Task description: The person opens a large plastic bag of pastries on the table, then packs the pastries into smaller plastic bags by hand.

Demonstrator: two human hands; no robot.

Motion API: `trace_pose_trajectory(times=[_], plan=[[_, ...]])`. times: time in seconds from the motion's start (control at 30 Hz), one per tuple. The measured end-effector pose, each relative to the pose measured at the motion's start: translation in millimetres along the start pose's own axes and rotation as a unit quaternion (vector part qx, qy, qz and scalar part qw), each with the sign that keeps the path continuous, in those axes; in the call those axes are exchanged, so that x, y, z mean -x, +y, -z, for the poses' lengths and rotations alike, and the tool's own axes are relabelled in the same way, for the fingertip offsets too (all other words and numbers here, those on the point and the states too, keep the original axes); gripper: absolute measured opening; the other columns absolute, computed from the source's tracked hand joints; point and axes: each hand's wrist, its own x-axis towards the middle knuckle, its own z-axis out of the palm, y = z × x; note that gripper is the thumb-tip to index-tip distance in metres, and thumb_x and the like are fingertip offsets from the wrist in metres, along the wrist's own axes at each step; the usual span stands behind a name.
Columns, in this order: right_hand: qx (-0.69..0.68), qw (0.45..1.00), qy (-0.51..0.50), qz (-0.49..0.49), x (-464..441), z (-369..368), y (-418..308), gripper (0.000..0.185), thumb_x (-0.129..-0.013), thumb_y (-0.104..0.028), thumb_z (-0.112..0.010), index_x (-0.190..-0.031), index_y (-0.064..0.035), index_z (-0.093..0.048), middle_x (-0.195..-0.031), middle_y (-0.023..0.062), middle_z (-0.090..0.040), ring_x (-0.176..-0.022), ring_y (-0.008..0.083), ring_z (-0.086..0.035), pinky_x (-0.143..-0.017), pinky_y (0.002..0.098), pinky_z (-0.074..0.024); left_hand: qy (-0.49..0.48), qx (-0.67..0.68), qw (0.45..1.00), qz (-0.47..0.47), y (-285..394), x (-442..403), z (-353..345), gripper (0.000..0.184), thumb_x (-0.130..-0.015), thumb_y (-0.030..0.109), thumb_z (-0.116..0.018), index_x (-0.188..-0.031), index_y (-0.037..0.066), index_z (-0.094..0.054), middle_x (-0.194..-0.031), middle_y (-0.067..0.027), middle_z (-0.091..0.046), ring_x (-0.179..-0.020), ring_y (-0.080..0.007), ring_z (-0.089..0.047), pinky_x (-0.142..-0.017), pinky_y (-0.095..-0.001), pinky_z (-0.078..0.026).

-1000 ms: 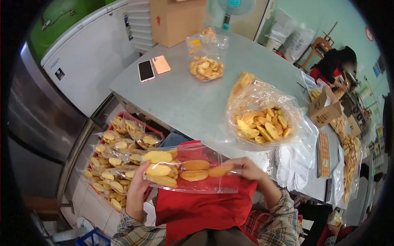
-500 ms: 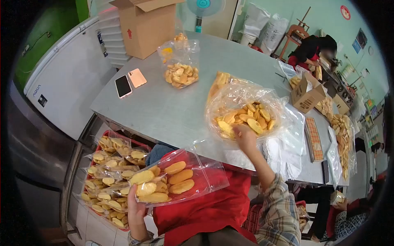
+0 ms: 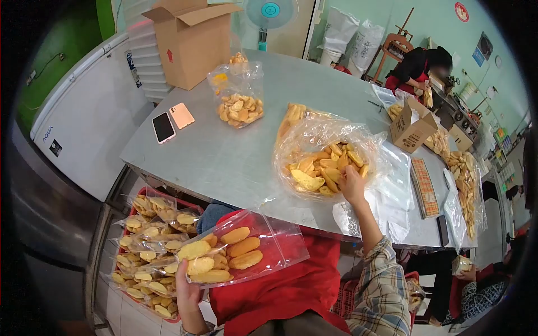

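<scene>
My left hand [image 3: 188,285] grips the lower left end of a clear plastic bag [image 3: 283,246], tilted above my red apron. Flat oval yellow-orange snack pieces [image 3: 245,246] lie inside it, and its far right end is bare plastic. My right hand [image 3: 353,186] reaches into a large clear bag [image 3: 283,165] on the table, which holds a heap of similar pieces [image 3: 308,179]. Its fingers are pinched together at one upright oval piece [image 3: 343,161]; the fingertips are partly hidden.
A metal table [image 3: 224,162] carries two phones [image 3: 164,127], a bag of chips [image 3: 241,109], a cardboard box [image 3: 193,50], a small carton [image 3: 413,126] and an orange patterned box [image 3: 425,187]. Below left, a red crate [image 3: 134,207] holds filled bags. Other people work at right.
My right hand has moved rightward and slightly up within the large bag, from its front edge to the heap's right side. The left hand keeps hold of the smaller bag; the view has shifted slightly.
</scene>
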Motion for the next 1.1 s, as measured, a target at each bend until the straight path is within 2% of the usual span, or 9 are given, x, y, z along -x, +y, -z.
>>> trace_pose_trajectory(times=[0.13, 0.27, 0.43, 0.6, 0.73, 0.83, 0.93, 1.07, 1.1], plan=[[-0.125, 0.990, 0.035, -0.059, 1, -5, -30, 0.023, -0.075, -0.014, -0.060, -0.093, -0.0047, -0.051, -0.094, 0.0165, -0.057, -0.089, 0.0321, -0.055, -0.073, 0.0400, -0.0441, 0.007, 0.008, 1.000, -0.011, -4, -2, 4, 0.045, -0.083, 0.030, -0.053, -0.118, 0.003, -0.044, -0.113, -0.0111, -0.053, -0.101, -0.0251, -0.053, -0.087, -0.0382, -0.043], [-0.124, 0.977, 0.074, 0.159, -15, -18, -43, 0.022, -0.077, -0.011, -0.055, -0.098, -0.0018, -0.055, -0.090, 0.0173, -0.059, -0.081, 0.0365, -0.055, -0.073, 0.0419, -0.0431, -0.004, 0.015, 1.000, -0.004, -3, -4, 5, 0.044, -0.083, 0.027, -0.054, -0.118, 0.002, -0.044, -0.114, -0.0102, -0.052, -0.105, -0.0239, -0.050, -0.090, -0.0367, -0.040], [0.136, 0.984, 0.034, -0.112, -62, 1, 3, 0.019, -0.078, -0.015, -0.049, -0.088, -0.0040, -0.061, -0.084, 0.0174, -0.060, -0.082, 0.0345, -0.055, -0.073, 0.0435, -0.0425, -0.001, 0.013, 1.000, -0.021, -7, -1, 10, 0.045, -0.083, 0.027, -0.053, -0.119, 0.002, -0.044, -0.114, -0.0097, -0.052, -0.105, -0.0238, -0.050, -0.091, -0.0365, -0.040], [0.151, 0.970, -0.050, 0.184, -50, -26, 12, 0.031, -0.073, -0.008, -0.047, -0.102, -0.0061, -0.056, -0.093, 0.0122, -0.061, -0.084, 0.0286, -0.059, -0.069, 0.0387, -0.0461, -0.007, 0.033, 0.999, -0.043, -14, -12, 20, 0.044, -0.082, 0.029, -0.054, -0.117, 0.003, -0.046, -0.113, -0.0100, -0.054, -0.102, -0.0245, -0.053, -0.088, -0.0385, -0.042], [0.188, 0.962, -0.102, 0.168, -53, -7, -11, 0.035, -0.078, -0.009, -0.049, -0.113, -0.0055, -0.051, -0.094, 0.0124, -0.060, -0.086, 0.0257, -0.059, -0.071, 0.0354, -0.0469, -0.018, 0.018, 0.999, -0.037, -10, -5, 11, 0.044, -0.082, 0.030, -0.054, -0.117, 0.003, -0.046, -0.113, -0.0103, -0.054, -0.103, -0.0248, -0.052, -0.088, -0.0381, -0.042], [-0.553, 0.827, -0.087, -0.058, -68, -25, 4, 0.033, -0.086, -0.014, -0.050, -0.117, -0.0028, -0.046, -0.091, 0.0048, -0.059, -0.076, 0.0131, -0.060, -0.066, 0.0243, -0.0483, 0.001, 0.015, 0.999, -0.046, -8, -3, 9, 0.044, -0.082, 0.030, -0.054, -0.117, 0.003, -0.046, -0.112, -0.0104, -0.054, -0.103, -0.0253, -0.053, -0.088, -0.0384, -0.042], [-0.603, 0.752, -0.196, -0.179, -48, 15, -23, 0.034, -0.085, -0.012, -0.051, -0.118, -0.0039, -0.046, -0.095, 0.0061, -0.059, -0.077, 0.0131, -0.060, -0.064, 0.0228, -0.0478, 0.010, 0.034, 0.999, -0.024, -10, -7, 16, 0.044, -0.083, 0.029, -0.053, -0.118, 0.003, -0.045, -0.112, -0.0104, -0.054, -0.103, -0.0251, -0.052, -0.089, -0.0378, -0.042], [-0.513, 0.847, -0.132, -0.038, -26, 17, -30, 0.035, -0.082, -0.009, -0.055, -0.116, -0.0054, -0.046, -0.097, 0.0066, -0.058, -0.086, 0.0179, -0.059, -0.065, 0.0257, -0.0485, -0.015, 0.047, 0.999, -0.012, -6, -5, 9, 0.045, -0.083, 0.029, -0.052, -0.119, 0.003, -0.045, -0.114, -0.0104, -0.053, -0.104, -0.0253, -0.051, -0.090, -0.0376, -0.040], [-0.240, 0.963, -0.012, 0.123, -25, 14, -27, 0.036, -0.078, 0.001, -0.056, -0.112, -0.0011, -0.047, -0.094, 0.0081, -0.058, -0.082, 0.0166, -0.058, -0.067, 0.0276, -0.0477, -0.011, 0.048, 0.999, -0.011, -4, -5, 6, 0.045, -0.083, 0.029, -0.052, -0.119, 0.003, -0.045, -0.114, -0.0104, -0.053, -0.104, -0.0253, -0.051, -0.090, -0.0376, -0.040]])
